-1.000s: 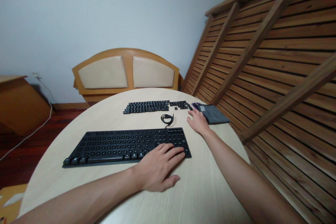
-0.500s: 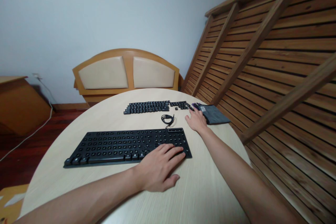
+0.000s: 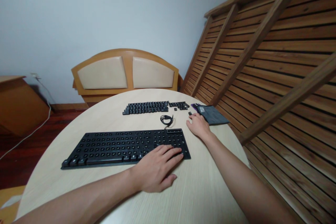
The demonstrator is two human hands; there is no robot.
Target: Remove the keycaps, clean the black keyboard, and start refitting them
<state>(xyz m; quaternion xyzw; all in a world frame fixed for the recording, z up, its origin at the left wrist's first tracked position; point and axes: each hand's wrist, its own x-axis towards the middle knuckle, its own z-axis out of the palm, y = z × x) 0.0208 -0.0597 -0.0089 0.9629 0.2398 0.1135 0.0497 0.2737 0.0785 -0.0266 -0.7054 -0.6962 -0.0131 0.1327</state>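
Observation:
The black keyboard [image 3: 105, 147] lies on the table with most of its keycaps off, bare switch stems showing; the space bar and several bottom-row keys are in place. My left hand [image 3: 160, 168] rests palm down over its lower right part, fingers stretched out and holding nothing. Beyond it, at the right, my right hand [image 3: 198, 125] has its fingers bent together around a small black keycap [image 3: 190, 113] at the fingertips, low over the table. Loose keycaps [image 3: 145, 107] stand in rows farther back, with a smaller group [image 3: 181, 105] to their right and one single keycap [image 3: 175, 109].
A coiled black cable [image 3: 166, 120] lies behind the keyboard. Right of my right hand is a dark grey pouch [image 3: 215, 114] with something purple at its opening. The round pale table [image 3: 204, 189] stands near a slatted wooden frame [image 3: 262, 59] and a padded headboard [image 3: 130, 66].
My right hand has come slightly nearer, away from the small keycap group, with the keycap now visible at its fingertips. The left hand stays on the keyboard.

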